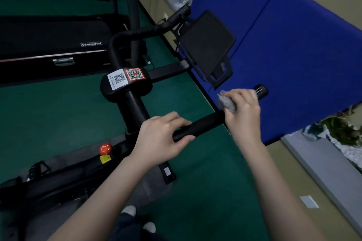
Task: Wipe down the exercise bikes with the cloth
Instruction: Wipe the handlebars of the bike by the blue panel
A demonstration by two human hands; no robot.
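Grey cloth (227, 101) is bunching under the right hand (242, 111), which is gripping the bike's black handlebar (203, 123). Left hand (160, 143) is clenching the same bar nearer the stem, while a blue mat (293, 64) is standing close behind, crowding the bar's far end.

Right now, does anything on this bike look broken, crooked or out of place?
Nothing stands out. The left hand grips the handlebar, the right hand holds the cloth against it, and the screen shows no visible damage.

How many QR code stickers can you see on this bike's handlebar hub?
2, side by side on top of the handlebar hub: a white QR sticker on the left, a red-bordered QR sticker right of it. Others may sit on faces out of view.
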